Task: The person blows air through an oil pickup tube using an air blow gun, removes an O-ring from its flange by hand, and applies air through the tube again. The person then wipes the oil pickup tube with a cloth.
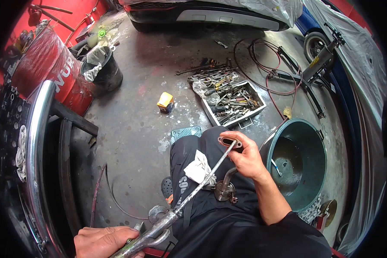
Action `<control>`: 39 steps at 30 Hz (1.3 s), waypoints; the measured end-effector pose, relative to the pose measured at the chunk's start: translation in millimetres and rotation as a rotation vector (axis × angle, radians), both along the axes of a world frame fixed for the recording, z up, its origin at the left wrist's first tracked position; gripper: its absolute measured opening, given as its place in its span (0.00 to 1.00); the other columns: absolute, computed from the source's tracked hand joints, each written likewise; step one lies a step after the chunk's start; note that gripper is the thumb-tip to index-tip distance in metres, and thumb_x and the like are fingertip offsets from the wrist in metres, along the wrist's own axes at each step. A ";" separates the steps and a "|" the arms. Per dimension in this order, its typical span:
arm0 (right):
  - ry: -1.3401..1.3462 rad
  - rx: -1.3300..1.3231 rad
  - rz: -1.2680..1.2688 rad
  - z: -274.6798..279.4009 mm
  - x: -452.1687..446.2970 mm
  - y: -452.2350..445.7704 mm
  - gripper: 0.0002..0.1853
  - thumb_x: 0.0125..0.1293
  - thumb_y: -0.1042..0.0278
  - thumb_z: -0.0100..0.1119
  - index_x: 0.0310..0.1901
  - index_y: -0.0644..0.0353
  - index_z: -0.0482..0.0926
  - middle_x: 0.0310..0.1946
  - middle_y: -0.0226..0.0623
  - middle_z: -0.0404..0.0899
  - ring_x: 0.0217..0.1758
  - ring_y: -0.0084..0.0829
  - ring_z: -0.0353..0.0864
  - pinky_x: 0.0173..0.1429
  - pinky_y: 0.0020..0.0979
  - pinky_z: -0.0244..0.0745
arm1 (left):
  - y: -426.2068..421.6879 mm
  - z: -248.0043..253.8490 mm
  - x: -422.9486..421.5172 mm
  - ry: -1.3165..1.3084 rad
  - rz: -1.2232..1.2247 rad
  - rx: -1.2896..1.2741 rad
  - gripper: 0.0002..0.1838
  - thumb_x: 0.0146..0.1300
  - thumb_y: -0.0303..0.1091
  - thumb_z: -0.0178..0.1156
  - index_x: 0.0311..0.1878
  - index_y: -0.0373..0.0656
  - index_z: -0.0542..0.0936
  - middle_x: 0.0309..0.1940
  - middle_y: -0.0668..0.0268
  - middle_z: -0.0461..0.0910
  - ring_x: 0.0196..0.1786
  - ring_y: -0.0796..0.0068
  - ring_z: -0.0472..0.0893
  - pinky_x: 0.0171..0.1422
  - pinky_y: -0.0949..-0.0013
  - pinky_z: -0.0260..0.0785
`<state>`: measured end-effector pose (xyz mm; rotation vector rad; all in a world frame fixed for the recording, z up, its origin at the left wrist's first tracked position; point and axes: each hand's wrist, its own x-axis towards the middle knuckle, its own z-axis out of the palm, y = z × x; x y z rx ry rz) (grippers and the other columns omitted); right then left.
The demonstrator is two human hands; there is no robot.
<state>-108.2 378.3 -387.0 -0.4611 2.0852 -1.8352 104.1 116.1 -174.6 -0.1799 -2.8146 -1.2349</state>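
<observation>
My right hand point(246, 159) is closed round the flanged end of a metal pipe part point(224, 189), whose round body rests over my lap. A long thin metal rod point(202, 184) runs up from the lower left, its tip at the opening of the flange point(229, 141). At the bottom left, my left hand point(105, 241) grips the thick handle end of the tool point(159, 224) that carries the rod. A crumpled white cloth point(198, 167) lies on my thigh beside the rod.
A drawer of tools point(238, 105) and a yellow-topped box point(165, 102) are on the floor ahead. A green tub point(320, 150) stands at the right. A metal bench with a shiny tube point(39, 124) is at the left, near a black bucket point(112, 75).
</observation>
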 end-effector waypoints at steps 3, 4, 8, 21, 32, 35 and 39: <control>0.028 -0.053 0.031 -5.8 -2.6 0.6 0.26 0.59 0.87 0.51 0.61 0.61 0.77 0.48 0.33 0.81 0.44 0.20 0.80 0.48 0.23 0.77 | -3.2 3.9 -6.0 -0.075 0.040 0.033 0.12 0.52 0.22 0.69 0.41 0.28 0.83 0.32 0.52 0.85 0.31 0.62 0.87 0.37 0.71 0.75; 0.018 -0.080 0.023 -7.4 -3.1 1.5 0.26 0.58 0.85 0.53 0.60 0.62 0.77 0.47 0.33 0.81 0.46 0.20 0.80 0.50 0.23 0.77 | -3.3 5.3 -8.1 -0.075 0.080 0.009 0.11 0.53 0.21 0.68 0.40 0.28 0.83 0.29 0.55 0.84 0.29 0.67 0.85 0.35 0.73 0.74; -0.155 -0.126 0.015 1.9 -8.0 12.5 0.24 0.58 0.78 0.57 0.59 0.63 0.77 0.42 0.33 0.81 0.41 0.18 0.80 0.44 0.23 0.77 | -9.6 3.4 -8.4 -0.133 0.097 0.049 0.10 0.55 0.22 0.68 0.41 0.28 0.83 0.26 0.59 0.83 0.27 0.72 0.83 0.32 0.74 0.71; -0.383 -0.384 0.019 -24.6 -19.5 19.3 0.26 0.74 0.54 0.43 0.56 0.70 0.79 0.33 0.37 0.81 0.25 0.20 0.70 0.28 0.23 0.68 | -9.8 -34.9 -0.6 -0.196 0.234 0.068 0.12 0.54 0.35 0.72 0.33 0.34 0.85 0.22 0.65 0.85 0.23 0.76 0.85 0.31 0.77 0.74; -0.371 -0.362 -0.022 -28.8 -19.7 22.9 0.26 0.80 0.52 0.41 0.56 0.69 0.79 0.35 0.36 0.82 0.29 0.20 0.75 0.34 0.22 0.72 | -4.2 -44.2 -1.2 -0.183 0.203 0.106 0.13 0.54 0.36 0.72 0.34 0.34 0.85 0.23 0.66 0.85 0.23 0.78 0.84 0.31 0.78 0.74; -0.315 -0.322 -0.080 -25.0 -15.6 19.5 0.26 0.81 0.52 0.41 0.56 0.69 0.79 0.37 0.38 0.83 0.30 0.21 0.77 0.34 0.23 0.74 | -7.3 -47.7 0.4 -0.192 0.215 0.104 0.15 0.55 0.37 0.73 0.36 0.34 0.85 0.24 0.66 0.86 0.23 0.77 0.84 0.31 0.77 0.74; -0.329 -0.415 0.008 -33.1 -17.1 27.5 0.29 0.80 0.49 0.40 0.53 0.71 0.79 0.35 0.44 0.83 0.27 0.24 0.77 0.31 0.25 0.73 | -0.3 -36.7 1.8 -0.286 0.250 0.138 0.18 0.56 0.42 0.73 0.34 0.33 0.84 0.22 0.65 0.85 0.22 0.76 0.84 0.31 0.76 0.74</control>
